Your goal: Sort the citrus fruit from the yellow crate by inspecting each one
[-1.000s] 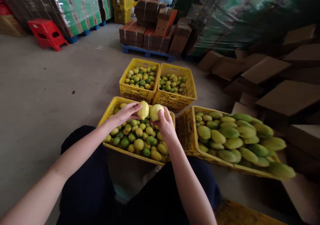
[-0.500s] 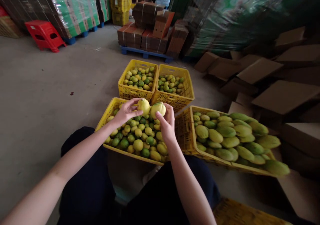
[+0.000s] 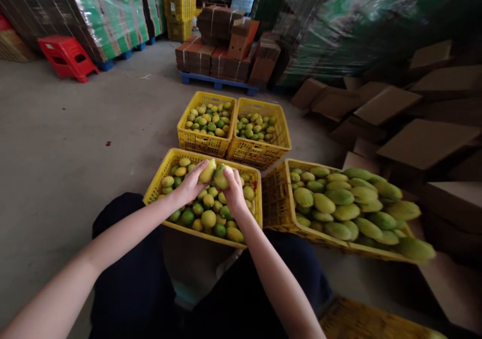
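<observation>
My left hand (image 3: 191,184) is closed around a yellow lemon (image 3: 208,171). A greener lemon (image 3: 222,177) sits in my right hand (image 3: 234,193), its fingers wrapped over the far side. The two lemons are side by side, touching or nearly so. Both hands are over a yellow plastic crate (image 3: 205,236) between my knees, filled with loose yellow and green lemons (image 3: 208,219). My forearms and hands cover part of the crate's contents.
Two more yellow crates of lemons, left (image 3: 203,141) and right (image 3: 259,153), stand just beyond. At right, another crate (image 3: 276,193) holds larger, elongated green-yellow fruits (image 3: 341,197). Cardboard boxes (image 3: 429,143) are heaped farther right. A red stool (image 3: 68,58) and a blue pallet (image 3: 218,82) are behind.
Both hands have come down and slightly left with the lemons, closer to the fruit in the crate. The lemons have turned in my fingers, and the right hand has rolled over.
</observation>
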Tool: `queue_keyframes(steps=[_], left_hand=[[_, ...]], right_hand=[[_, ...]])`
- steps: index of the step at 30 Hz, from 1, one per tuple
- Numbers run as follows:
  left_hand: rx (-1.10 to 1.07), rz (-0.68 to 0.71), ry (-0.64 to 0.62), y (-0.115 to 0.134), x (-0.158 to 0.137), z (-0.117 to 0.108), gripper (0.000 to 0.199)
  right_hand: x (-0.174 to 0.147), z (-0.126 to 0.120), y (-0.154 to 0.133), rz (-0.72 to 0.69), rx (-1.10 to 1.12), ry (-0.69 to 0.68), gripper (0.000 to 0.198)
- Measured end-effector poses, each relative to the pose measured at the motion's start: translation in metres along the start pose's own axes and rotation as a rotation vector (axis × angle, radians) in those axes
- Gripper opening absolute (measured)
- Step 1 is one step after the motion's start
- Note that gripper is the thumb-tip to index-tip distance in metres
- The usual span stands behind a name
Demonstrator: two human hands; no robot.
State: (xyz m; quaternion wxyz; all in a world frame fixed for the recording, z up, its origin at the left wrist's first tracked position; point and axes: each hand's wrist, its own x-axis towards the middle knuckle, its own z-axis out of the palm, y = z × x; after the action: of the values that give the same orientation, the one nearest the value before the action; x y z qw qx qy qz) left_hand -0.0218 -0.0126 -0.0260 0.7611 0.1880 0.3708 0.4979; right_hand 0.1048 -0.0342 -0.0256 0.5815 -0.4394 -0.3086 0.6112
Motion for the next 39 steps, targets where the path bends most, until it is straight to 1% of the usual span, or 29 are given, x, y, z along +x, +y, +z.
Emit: queue_keyframes(steps=[3,5,6,8,12,15,17,19,21,23,25,28,30,33,36,37,39], left_hand=[[-0.035,0.002,0.071,0.007,0.002,0.003,0.027],[-0.083,-0.007,0.119,0.015,0.003,0.005,0.026],[-0.105,-0.009,0.126,0.019,0.003,0.006,0.026],[-0.135,-0.013,0.1,0.025,0.0,0.009,0.028],[-0.145,-0.036,0.023,0.027,-0.007,0.013,0.03],[-0.108,-0.047,-0.004,0.024,-0.01,0.013,0.02],[-0.093,-0.06,-0.019,0.023,-0.009,0.012,0.016],[-0.106,-0.104,-0.034,0.023,-0.008,0.01,0.024],[-0.131,-0.158,-0.047,0.025,-0.005,0.008,0.038],[-0.145,-0.196,-0.064,0.027,-0.003,0.007,0.045],[-0.139,-0.188,-0.067,0.026,-0.002,0.007,0.043],[-0.153,-0.101,-0.036,0.022,0.0,0.009,0.038],[-0.168,-0.05,-0.016,0.02,0.0,0.01,0.037],[-0.153,-0.031,-0.012,0.019,-0.002,0.01,0.034],[-0.083,-0.042,0.003,0.02,-0.007,0.012,0.018],[-0.062,-0.059,0.007,0.021,-0.008,0.012,0.017],[-0.046,-0.105,0.003,0.022,-0.011,0.013,0.026]], right_hand=[[0.007,0.0,-0.003,0.171,0.214,-0.078,0.026],[0.01,-0.002,-0.01,0.294,0.298,-0.144,0.025],[0.012,-0.003,-0.014,0.34,0.322,-0.157,0.025],[0.013,-0.006,-0.022,0.395,0.348,-0.143,0.022],[0.011,-0.007,-0.028,0.396,0.399,-0.123,0.02],[0.008,-0.007,-0.028,0.353,0.408,-0.135,0.015],[0.007,-0.008,-0.027,0.351,0.381,-0.137,0.014],[0.009,-0.01,-0.026,0.374,0.367,-0.119,0.021],[0.011,-0.012,-0.024,0.396,0.378,-0.077,0.027],[0.015,-0.014,-0.022,0.415,0.397,-0.03,0.028],[0.018,-0.015,-0.019,0.439,0.402,0.017,0.026],[0.02,-0.015,-0.017,0.45,0.4,0.071,0.023],[0.019,-0.014,-0.017,0.458,0.425,0.083,0.023],[0.014,-0.013,-0.022,0.459,0.456,0.068,0.016],[0.011,-0.012,-0.027,0.435,0.434,0.024,0.012],[0.01,-0.012,-0.028,0.438,0.423,0.004,0.012],[0.01,-0.013,-0.029,0.469,0.407,-0.044,0.016]])
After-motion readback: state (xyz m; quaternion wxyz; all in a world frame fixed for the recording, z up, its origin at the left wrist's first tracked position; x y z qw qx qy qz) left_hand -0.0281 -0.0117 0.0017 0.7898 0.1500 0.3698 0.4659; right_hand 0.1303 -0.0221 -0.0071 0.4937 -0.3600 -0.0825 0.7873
